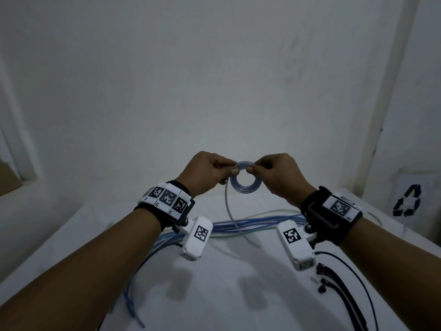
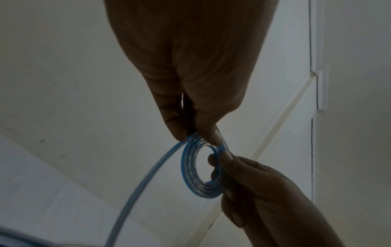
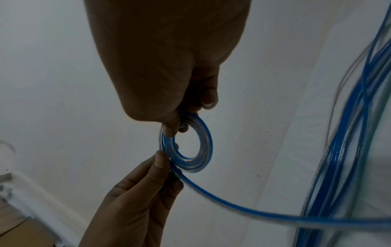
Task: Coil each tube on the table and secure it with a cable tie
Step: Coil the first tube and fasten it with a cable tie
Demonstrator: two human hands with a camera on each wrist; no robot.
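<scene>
White walls close in behind a white bench (image 1: 226,283), and both hands are raised above its far edge; between them hangs a small coil (image 1: 244,179) of clear blue-striped tube, wound flat in several turns with an open centre. At the coil's upper left, the left hand (image 1: 210,172) pinches the turns between thumb and fingertips, the other fingers curled in; the right hand (image 1: 278,173) pinches the upper right of the coil the same way, thumb in front and fingers behind. From the left side of the coil the loose tail of the tube (image 1: 229,211) drops down to the bench, where it crosses a bundle of uncoiled blue tubes (image 1: 250,223) lying across the far part of the surface and trailing off towards the near left. In the right wrist view the tail (image 3: 243,210) runs out from under the left thumb towards that bundle (image 3: 338,150). Black cable ties (image 1: 338,290) lie in a loose bunch on the bench at the near right, well apart from the coil; a thin dark cable (image 1: 358,278) curves just beside them. On the right wall is a black recycling symbol (image 1: 406,200).
</scene>
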